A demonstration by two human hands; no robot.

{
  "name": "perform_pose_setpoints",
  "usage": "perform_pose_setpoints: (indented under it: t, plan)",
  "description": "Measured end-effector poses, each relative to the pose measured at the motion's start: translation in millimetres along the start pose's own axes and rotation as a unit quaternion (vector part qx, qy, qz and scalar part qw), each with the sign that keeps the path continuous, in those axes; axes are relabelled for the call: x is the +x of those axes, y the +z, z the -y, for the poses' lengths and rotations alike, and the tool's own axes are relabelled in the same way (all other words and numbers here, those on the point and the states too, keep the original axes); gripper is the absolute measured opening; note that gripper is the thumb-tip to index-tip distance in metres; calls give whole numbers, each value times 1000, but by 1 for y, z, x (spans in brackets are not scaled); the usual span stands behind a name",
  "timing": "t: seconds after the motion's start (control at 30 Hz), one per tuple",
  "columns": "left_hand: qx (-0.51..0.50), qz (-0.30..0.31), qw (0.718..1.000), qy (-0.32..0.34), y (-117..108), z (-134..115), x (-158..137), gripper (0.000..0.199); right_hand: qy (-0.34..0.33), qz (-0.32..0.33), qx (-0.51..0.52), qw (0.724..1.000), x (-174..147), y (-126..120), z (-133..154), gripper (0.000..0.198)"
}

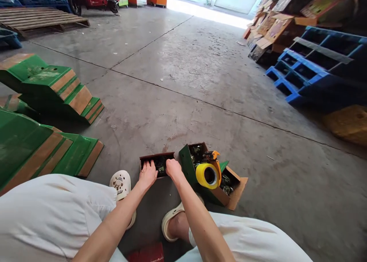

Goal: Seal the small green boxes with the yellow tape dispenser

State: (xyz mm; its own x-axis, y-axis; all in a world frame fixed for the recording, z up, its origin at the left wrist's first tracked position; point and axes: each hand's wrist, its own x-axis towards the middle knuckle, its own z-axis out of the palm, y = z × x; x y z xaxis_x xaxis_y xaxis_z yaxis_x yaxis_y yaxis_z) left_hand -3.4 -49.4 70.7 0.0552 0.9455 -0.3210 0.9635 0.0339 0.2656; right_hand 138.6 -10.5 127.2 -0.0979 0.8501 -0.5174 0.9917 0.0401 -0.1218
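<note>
Between my feet stands a small open cardboard box (pixel 157 155) with dark, shiny wrapped items (pixel 161 165) inside. My left hand (pixel 148 173) rests over its left part, fingers stretched out and slightly spread on the contents. At the box's right end, my right hand (pixel 173 167) is closed, its fingertips hidden inside. To the right is a larger green box (pixel 187 164), open, holding similar glossy dark items. A tape dispenser (pixel 219 170) with a yellow roll of tape (pixel 208 176) lies across that box.
Folded green cartons (pixel 46 76) are stacked at the left. Blue pallets (pixel 304 69) and piled cardboard boxes (pixel 275 29) line the right side. A wooden pallet (pixel 43 17) and a red scooter (pixel 94 0) stand farther back. Something red (pixel 147 253) is beneath me.
</note>
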Motion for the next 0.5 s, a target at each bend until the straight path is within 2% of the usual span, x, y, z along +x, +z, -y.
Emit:
perform_pose_setpoints:
  t: [0.1, 0.17, 0.27, 0.5]
  plan:
    - [29, 69, 997, -16, -7, -10, 6, 62, -10, 17, -14, 1000, 2, 11, 6, 26]
    - [35, 91, 995, -3, -12, -9, 9, 61, -7, 15, -19, 1000, 2, 17, 9, 26]
    - [36, 104, 994, 13, -14, -4, 14, 59, 0, 2, -21, 1000, 1, 20, 6, 29]
    - [29, 101, 994, -1, -5, -1, 21, 64, -15, -18, 0, 1000, -8, 29, 11, 28]
